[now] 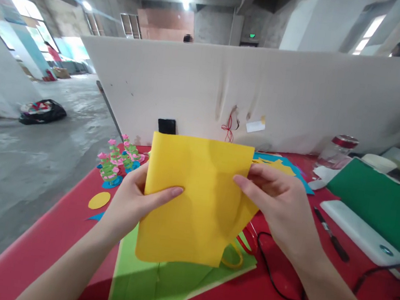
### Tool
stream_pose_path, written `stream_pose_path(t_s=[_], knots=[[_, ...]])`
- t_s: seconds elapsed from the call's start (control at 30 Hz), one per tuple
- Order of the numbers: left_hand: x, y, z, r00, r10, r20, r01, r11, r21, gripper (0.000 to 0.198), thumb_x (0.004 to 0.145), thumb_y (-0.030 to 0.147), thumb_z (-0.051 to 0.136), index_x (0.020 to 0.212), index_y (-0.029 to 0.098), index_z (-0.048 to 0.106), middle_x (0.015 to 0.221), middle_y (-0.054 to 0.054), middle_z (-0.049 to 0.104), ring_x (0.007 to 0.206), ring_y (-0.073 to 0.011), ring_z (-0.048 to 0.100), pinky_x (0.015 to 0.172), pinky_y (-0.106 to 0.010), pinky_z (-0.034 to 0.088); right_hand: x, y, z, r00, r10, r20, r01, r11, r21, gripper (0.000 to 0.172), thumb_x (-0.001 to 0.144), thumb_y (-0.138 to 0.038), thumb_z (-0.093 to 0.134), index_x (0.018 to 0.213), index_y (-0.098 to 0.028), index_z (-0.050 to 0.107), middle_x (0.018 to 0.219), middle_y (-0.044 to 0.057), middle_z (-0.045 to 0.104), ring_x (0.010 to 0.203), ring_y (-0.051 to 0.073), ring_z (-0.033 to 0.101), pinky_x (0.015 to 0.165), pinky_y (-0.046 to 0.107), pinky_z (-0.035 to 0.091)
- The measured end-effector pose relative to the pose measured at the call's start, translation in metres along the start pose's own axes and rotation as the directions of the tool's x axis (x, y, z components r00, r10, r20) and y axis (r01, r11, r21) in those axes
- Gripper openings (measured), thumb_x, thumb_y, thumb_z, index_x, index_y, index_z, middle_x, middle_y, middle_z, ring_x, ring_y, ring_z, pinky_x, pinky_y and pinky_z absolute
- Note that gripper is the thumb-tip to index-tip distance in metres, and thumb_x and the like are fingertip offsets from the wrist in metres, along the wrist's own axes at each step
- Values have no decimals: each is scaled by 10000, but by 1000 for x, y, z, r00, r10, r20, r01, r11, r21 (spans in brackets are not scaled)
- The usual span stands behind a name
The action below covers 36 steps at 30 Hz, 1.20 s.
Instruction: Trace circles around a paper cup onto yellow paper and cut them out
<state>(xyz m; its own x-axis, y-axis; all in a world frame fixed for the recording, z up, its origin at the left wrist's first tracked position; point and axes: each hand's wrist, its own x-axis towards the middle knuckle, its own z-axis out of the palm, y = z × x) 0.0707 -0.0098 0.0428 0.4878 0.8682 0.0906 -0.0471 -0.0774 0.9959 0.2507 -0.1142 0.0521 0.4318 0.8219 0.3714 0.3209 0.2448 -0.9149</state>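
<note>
I hold a yellow paper sheet (194, 198) up over the red table (45, 248). My left hand (131, 205) grips its left edge, thumb across the front. My right hand (280, 208) pinches its right edge, fingers closed on the paper. Under the sheet lie light green paper sheets (154, 285) and yellow-handled scissors (234, 256), partly hidden.
Paper flower crafts (116, 161) and a yellow paper circle (99, 200) lie at the left. A green sheet (379, 201), a white power bank (361, 233), a black pen (331, 234), a black cable (278, 281) and a glass jar (338, 150) are at the right. A white partition (301, 94) stands behind.
</note>
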Motion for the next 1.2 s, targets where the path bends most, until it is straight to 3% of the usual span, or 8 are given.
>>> stream_pose_path(t_s=[0.1, 0.17, 0.23, 0.33, 0.5, 0.7, 0.97, 1.2], knots=[[-4, 0, 1, 1000, -5, 1, 5, 999, -38, 298, 608, 230, 764, 842, 186, 585, 855, -35, 693, 734, -217, 677, 564, -246, 583, -6, -2, -1, 997, 3, -79, -7, 998, -57, 153, 745, -361, 669, 883, -293, 668, 939, -31, 694, 847, 156, 645, 726, 238, 534], [-5, -2, 1, 999, 5, 43, -2, 997, -72, 316, 597, 218, 776, 838, 194, 574, 847, -20, 691, 727, -202, 676, 565, -233, 582, -9, 1, -3, 988, 32, -154, -45, 996, -78, 264, 678, -410, 715, 914, -303, 658, 938, -20, 698, 802, 175, 658, 655, 255, 565], [-6, -5, 2, 999, 39, 11, -38, 995, -90, 364, 576, 210, 792, 859, 207, 563, 854, -4, 687, 738, -189, 674, 571, -216, 578, -11, 4, -6, 978, 74, -196, -78, 997, -15, 334, 633, -422, 745, 936, -322, 649, 861, -29, 713, 717, 177, 673, 570, 254, 583], [-7, -7, 6, 996, 59, -67, -63, 996, -66, 426, 532, 194, 808, 882, 218, 565, 845, 12, 685, 755, -177, 669, 577, -186, 568, -16, 7, -8, 979, 71, -190, -52, 993, 103, 225, 673, -356, 736, 888, -326, 676, 769, -61, 720, 688, 144, 681, 575, 200, 589], [-9, -7, 10, 998, -32, 60, 35, 998, -51, 345, 520, 292, 795, 805, 194, 626, 797, -28, 699, 758, -215, 670, 614, -225, 570, -23, 3, -7, 968, 9, -251, -24, 998, -56, 114, 680, -300, 730, 789, -334, 716, 785, -68, 725, 678, 131, 677, 589, 160, 586], [-12, -8, 12, 994, -27, -108, 21, 998, -59, 228, 552, 242, 782, 745, 211, 666, 764, 8, 704, 696, -172, 668, 581, -182, 564, -24, 6, -11, 988, -40, -151, 31, 998, -60, 185, 705, -297, 706, 846, -416, 703, 792, -110, 725, 618, 116, 682, 523, 117, 569], [-9, -4, 10, 994, -31, -106, 34, 999, 27, 261, 511, 240, 795, 735, 200, 667, 756, -6, 707, 706, -209, 670, 590, -239, 578, -29, -1, -7, 988, 1, -152, -3, 1000, -10, 225, 693, -271, 695, 777, -479, 699, 717, -162, 708, 537, 130, 679, 447, 98, 548], [-8, -5, 10, 995, -11, -99, 9, 1000, -20, 247, 502, 203, 801, 714, 217, 675, 736, 9, 704, 680, -192, 670, 572, -215, 576, -35, -1, -5, 964, 33, -265, -80, 982, -170, 84, 660, -404, 682, 717, -459, 710, 351, -92, 528, 277, 138, 472, 211, 176, 371]])
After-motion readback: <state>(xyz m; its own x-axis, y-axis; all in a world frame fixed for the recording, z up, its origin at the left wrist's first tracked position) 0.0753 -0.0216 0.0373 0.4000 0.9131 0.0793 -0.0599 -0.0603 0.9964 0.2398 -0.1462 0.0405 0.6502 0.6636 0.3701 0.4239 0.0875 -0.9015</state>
